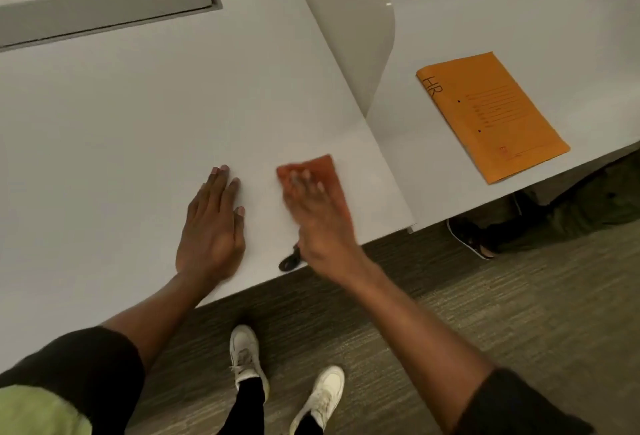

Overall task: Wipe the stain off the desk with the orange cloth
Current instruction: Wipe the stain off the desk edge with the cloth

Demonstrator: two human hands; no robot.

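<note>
Wiping under way at the table's near edge.
Right hand presses flat on the orange cloth, blurred; left hand lies open, bracing. Dark stain beside the wrist needs the next pass.

- right hand flat on the orange cloth, blurry
- left hand flat on the surface
- dark stain by the front edge

An office: partitioned desks, HR folder.
</note>
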